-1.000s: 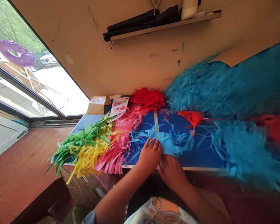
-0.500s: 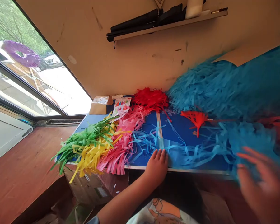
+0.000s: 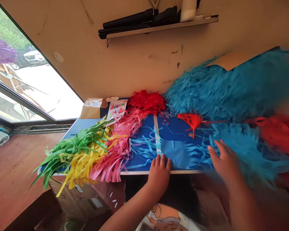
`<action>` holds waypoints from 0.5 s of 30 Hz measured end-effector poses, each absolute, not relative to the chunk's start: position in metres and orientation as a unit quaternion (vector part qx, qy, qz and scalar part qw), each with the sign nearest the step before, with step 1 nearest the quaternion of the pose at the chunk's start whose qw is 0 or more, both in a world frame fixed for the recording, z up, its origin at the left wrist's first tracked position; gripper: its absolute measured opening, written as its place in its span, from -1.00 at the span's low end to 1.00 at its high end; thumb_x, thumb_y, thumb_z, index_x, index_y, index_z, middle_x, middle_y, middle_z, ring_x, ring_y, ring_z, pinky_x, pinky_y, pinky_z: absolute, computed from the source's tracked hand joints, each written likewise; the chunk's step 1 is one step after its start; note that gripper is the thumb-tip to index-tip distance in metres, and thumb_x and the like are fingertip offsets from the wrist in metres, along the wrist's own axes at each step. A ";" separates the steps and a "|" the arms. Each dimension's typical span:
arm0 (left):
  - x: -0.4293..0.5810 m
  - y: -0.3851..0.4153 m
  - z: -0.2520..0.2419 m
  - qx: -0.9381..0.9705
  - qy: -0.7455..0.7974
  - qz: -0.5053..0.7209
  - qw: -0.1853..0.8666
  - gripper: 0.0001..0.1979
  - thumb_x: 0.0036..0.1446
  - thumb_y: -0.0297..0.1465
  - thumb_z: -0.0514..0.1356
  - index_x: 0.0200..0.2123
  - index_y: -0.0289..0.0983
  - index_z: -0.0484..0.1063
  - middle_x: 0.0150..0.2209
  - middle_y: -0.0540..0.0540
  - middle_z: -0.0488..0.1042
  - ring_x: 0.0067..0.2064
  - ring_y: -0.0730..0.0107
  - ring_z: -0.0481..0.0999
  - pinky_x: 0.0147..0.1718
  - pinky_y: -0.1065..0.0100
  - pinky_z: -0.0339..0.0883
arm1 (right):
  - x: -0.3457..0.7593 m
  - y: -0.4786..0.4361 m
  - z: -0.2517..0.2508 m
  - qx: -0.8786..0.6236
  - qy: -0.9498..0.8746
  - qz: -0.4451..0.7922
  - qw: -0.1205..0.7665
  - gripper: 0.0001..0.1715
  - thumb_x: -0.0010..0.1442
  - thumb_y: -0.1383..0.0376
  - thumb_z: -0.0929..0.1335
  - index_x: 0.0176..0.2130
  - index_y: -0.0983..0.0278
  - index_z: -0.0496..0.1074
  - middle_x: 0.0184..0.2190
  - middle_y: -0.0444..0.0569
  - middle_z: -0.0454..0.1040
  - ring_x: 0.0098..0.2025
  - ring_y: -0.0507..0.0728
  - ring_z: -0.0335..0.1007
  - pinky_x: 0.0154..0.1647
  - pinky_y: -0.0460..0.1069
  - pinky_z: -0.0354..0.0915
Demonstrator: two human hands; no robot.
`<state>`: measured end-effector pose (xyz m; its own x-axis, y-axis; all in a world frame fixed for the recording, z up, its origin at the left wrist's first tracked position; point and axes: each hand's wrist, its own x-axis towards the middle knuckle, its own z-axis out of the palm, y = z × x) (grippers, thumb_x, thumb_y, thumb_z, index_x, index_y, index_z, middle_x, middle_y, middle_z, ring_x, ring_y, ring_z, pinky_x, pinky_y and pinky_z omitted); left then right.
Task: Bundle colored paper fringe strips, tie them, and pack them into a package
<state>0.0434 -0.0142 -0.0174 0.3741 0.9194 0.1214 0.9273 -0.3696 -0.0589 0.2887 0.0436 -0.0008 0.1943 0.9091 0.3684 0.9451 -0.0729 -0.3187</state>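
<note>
We see a blue tabletop with a pale front edge (image 3: 148,123), which stands against a beige wall (image 3: 125,70). Nearest to us, the left forearm goes slantwise up from the bottom, and the left hand (image 3: 159,175) lies palm down at the table's front edge. Its fingers are extended, slightly apart, and grasp nothing; they touch the near left corner of a light blue sheet of thin paper with fringed ends (image 3: 174,152). This sheet lies flat at the front middle of the table. The right forearm also points forward, a little blurred. The right hand (image 3: 226,163) is spread, thumb apart, beside a loose light blue fringe heap (image 3: 243,141); we see nothing gripped, but cannot tell if the fingertips touch the strips. To the left lie green paper strips (image 3: 73,144), yellow paper strips (image 3: 86,162) and pink paper strips (image 3: 115,155). Farther behind are a small red paper tassel (image 3: 193,120), a red paper bundle (image 3: 146,101) and a large fluffy blue pile (image 3: 219,88).
</note>
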 end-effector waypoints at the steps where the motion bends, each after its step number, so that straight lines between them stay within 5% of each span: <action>1: 0.045 -0.014 -0.017 -0.824 -0.562 -0.036 0.062 -0.61 0.14 -0.38 0.13 0.06 -0.23 0.32 0.09 -0.28 0.34 0.07 -0.02 0.36 -0.09 0.09 0.33 | 0.294 0.040 0.003 -0.736 -0.627 -0.058 0.251 -0.38 0.22 0.04 0.10 0.03 0.41 0.32 0.07 0.28 0.29 0.08 0.37 0.23 0.00 0.24 0.22; 7: 0.038 -0.007 -0.009 -0.841 -0.530 -0.055 0.090 -0.60 0.17 -0.25 0.09 0.04 -0.27 0.32 0.16 -0.20 0.27 0.17 0.05 0.23 0.01 0.09 0.22 | 0.268 0.011 0.012 -0.605 -0.719 -0.189 0.284 -0.68 0.22 0.22 0.21 -0.14 0.34 0.41 -0.24 0.12 0.52 -0.18 0.24 0.44 -0.02 0.20 0.20; 11: 0.026 0.002 0.000 -0.899 -0.430 -0.039 0.074 -0.50 0.22 -0.15 -0.03 0.12 -0.32 0.21 0.20 -0.12 0.21 0.22 0.18 0.13 0.12 0.12 0.06 | 0.241 0.006 -0.010 -0.384 -0.885 -0.087 0.247 -0.65 0.23 0.22 0.21 -0.09 0.35 0.39 -0.09 0.10 0.48 -0.05 0.19 0.38 0.10 0.18 0.12; 15: 0.018 -0.002 -0.002 -0.910 -0.412 -0.017 0.055 -0.51 0.16 -0.14 0.07 0.06 -0.33 0.27 0.11 -0.11 0.33 0.07 0.21 0.31 -0.06 0.22 0.21 | 0.234 0.006 -0.035 -0.318 -0.904 -0.080 0.274 -0.69 0.24 0.30 0.19 -0.17 0.39 0.44 -0.13 0.12 0.49 -0.05 0.19 0.38 0.08 0.15 0.18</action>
<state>0.0177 -0.0021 -0.0019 0.6607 0.7468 0.0765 0.7506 -0.6551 -0.0863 0.2336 0.0055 -0.0349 -0.6478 0.5304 0.5469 0.6181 0.7856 -0.0297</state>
